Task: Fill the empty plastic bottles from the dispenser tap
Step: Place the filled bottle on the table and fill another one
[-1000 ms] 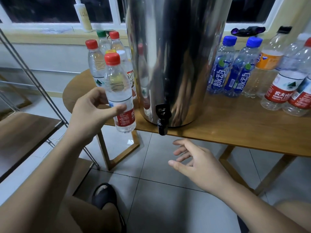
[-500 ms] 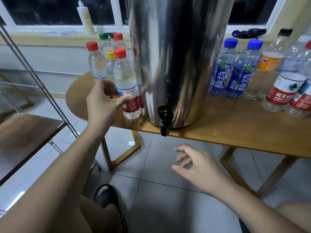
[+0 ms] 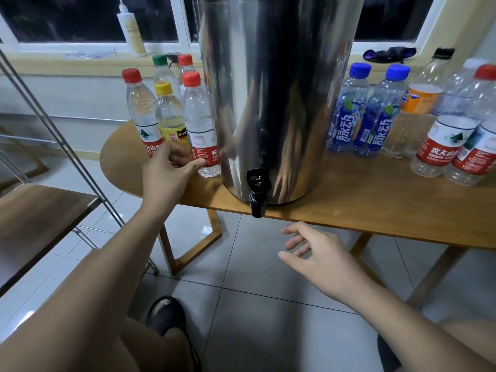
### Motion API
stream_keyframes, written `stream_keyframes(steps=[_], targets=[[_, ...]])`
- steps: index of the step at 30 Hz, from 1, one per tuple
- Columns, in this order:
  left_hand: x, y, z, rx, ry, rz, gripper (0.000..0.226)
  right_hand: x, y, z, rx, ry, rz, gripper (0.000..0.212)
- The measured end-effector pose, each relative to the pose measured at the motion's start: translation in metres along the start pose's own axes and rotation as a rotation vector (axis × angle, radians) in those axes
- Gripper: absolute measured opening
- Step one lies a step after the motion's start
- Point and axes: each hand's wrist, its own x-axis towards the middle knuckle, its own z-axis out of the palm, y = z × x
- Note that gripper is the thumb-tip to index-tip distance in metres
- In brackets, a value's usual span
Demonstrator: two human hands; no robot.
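Seemingly full and heavy, the thin-walled red-capped bottle [image 3: 200, 122] stands on the desk [image 3: 375, 200], gripped low at its label by the left hand [image 3: 167, 173], probably its firmest hold, while the right hand [image 3: 319, 253] hangs loosely spread just under the tap [image 3: 257, 191].

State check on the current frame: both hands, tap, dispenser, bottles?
left hand: grips the red-capped bottle near its base
red-capped bottle: upright on the table, capped
right hand: open, holds nothing, below the table edge
dispenser: upright on the table
tap: overhangs the table edge, no stream visible, nothing under it
blue-capped bottles: upright, capped
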Motion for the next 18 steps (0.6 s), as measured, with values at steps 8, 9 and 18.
stream_keyframes(steps=[8, 9, 18], targets=[[-0.036, 0.006, -0.013, 0.050, -0.248, 0.010, 0.031, 0.006, 0.001, -0.019, 0.074, 0.190, -0.064, 0.022], [-0.041, 0.007, -0.014, 0.045, -0.270, 0.009, 0.031, 0.006, 0.001, -0.022, 0.085, 0.221, -0.074, 0.021], [-0.082, 0.025, -0.013, 0.039, -0.456, 0.133, 0.023, 0.013, 0.013, -0.064, 0.190, 0.417, -0.051, 0.013]])
